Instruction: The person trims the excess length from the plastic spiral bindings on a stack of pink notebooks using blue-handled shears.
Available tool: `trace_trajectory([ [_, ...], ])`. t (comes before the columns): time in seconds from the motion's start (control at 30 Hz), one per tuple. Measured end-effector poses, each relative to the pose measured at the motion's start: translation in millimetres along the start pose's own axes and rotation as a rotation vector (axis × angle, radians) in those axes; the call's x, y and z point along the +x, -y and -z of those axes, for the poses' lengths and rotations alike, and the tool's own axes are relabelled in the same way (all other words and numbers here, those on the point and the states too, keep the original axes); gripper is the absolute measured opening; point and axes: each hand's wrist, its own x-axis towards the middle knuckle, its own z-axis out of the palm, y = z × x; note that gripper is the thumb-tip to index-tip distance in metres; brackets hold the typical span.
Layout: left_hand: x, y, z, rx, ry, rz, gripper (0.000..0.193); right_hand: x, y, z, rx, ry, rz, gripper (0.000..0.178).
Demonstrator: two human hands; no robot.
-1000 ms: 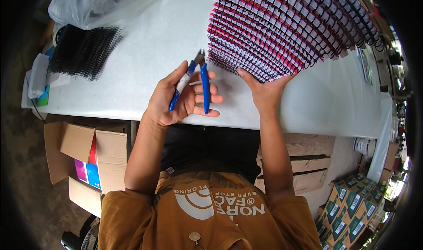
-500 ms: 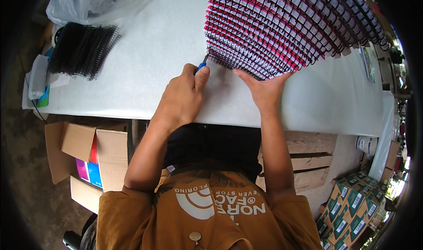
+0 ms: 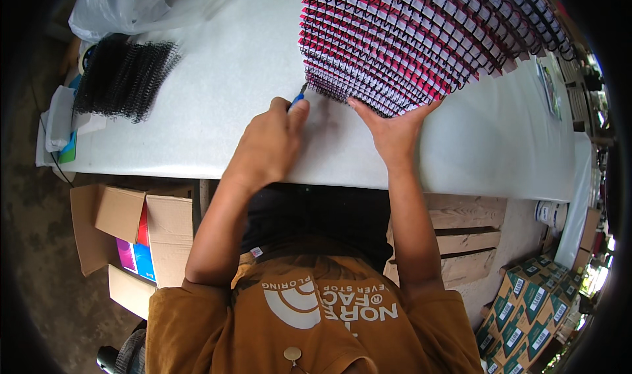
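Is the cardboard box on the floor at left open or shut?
Open: the cardboard box has its flaps folded outward, and colourful packs show inside.

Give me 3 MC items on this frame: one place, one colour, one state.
1. Where is the heap of black wire coils?
A. far left of the table
B. on the floor
C. under the booklets

2. What colour are the handles of the pliers?
A. yellow
B. blue
C. green

3. What is the right hand doing?
A. hanging in the air
B. pressing flat on the fanned booklets
C. gripping a box

Key: 1 A, coils lie by the table's left edge. 2 B, blue shows above the left hand. 3 B, fingers spread on the booklets' edge.
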Motion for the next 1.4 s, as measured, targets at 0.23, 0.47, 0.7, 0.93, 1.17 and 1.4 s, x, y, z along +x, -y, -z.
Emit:
trace_trajectory([
  [0.23,3,13,11,-1.335,0.587,0.26,0.06,-1,-1,2,-0.066,0.02,-0.024,0.131],
  [0.47,19,35,8,-1.614,0.862,0.221,0.055,-1,6,1,-0.058,0.02,-0.001,0.13],
  [0.7,11,7,2,-0.284,0.152,0.074,0.049,-3,5,6,-0.016,0.11,-0.084,0.131],
  [0.93,12,24,8,-1.53,0.767,0.341,0.058,-5,1,7,-0.037,0.118,-0.114,0.125],
  [1.17,9,6,20,-0.95,0.481,0.338,0.053,-4,3,8,-0.049,0.1,-0.111,0.125],
  [1.4,8,-8,25,-0.734,0.469,0.361,0.052,-5,3,9,-0.086,0.125,-0.145,0.125],
])
